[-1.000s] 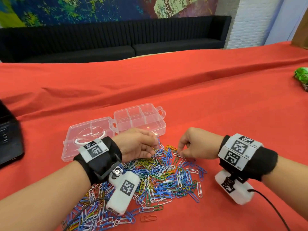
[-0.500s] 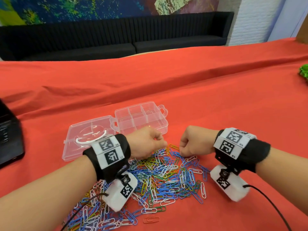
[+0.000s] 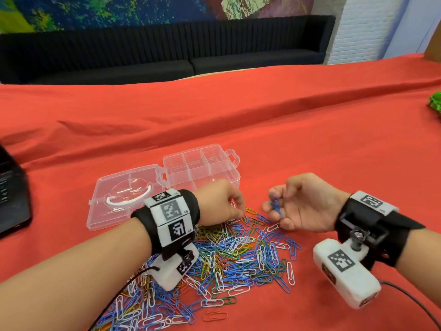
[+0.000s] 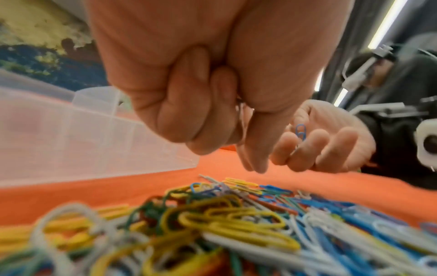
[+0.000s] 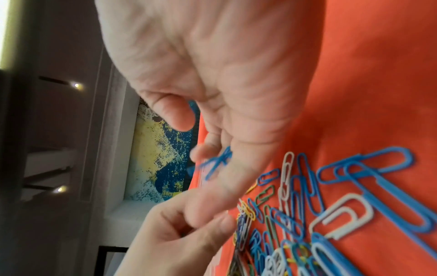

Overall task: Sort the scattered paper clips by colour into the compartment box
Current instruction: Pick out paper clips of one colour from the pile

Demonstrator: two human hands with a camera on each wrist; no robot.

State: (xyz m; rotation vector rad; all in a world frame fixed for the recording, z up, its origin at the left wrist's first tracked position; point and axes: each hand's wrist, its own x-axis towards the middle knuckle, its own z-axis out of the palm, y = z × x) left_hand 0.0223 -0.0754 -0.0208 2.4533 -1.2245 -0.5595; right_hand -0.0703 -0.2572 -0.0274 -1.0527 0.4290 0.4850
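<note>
Right hand (image 3: 303, 204) turned palm-up above the pile's (image 3: 238, 254) far edge, cupping a few blue clips (image 3: 276, 206) on curled fingers, probably to gather one colour before a trip to the box (image 3: 235, 174). Left hand (image 3: 220, 201) knuckles-up beside it, fingertips pinched at the pile's top, seemingly on pale clips, though hard to confirm. Box open just behind on the red desk (image 3: 334, 151), compartments apparently empty. Sorting barely begun.
</note>
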